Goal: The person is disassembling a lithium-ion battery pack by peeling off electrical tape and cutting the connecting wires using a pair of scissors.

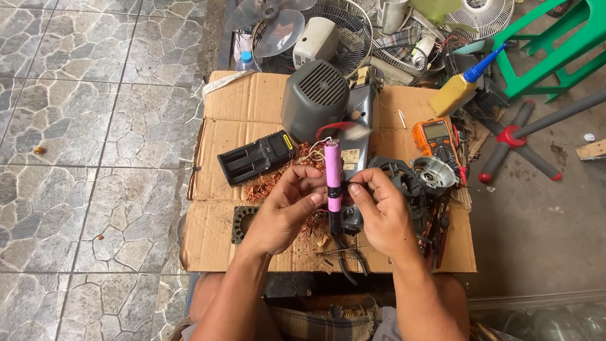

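A pink battery pack (332, 165), made of two cylindrical cells joined end to end with a black band at the middle, stands upright between my hands. My left hand (287, 207) grips it from the left at the band. My right hand (380, 209) pinches it from the right, with a thin black wire by the fingers. Red and white wires (331, 128) run off its top end. Beneath lie a grey fan base (361, 120) and black pliers (346, 252) on a flattened cardboard sheet (221, 126).
On the cardboard: black battery charger (257, 156), grey motor cover (314, 99), orange multimeter (434, 137), black fan motor housing (410, 180), loose copper wire (271, 183). Behind are fan grilles (328, 31), a yellow bottle with a blue nozzle (461, 88), green stool (555, 44). Stone tile floor (95, 126) at left.
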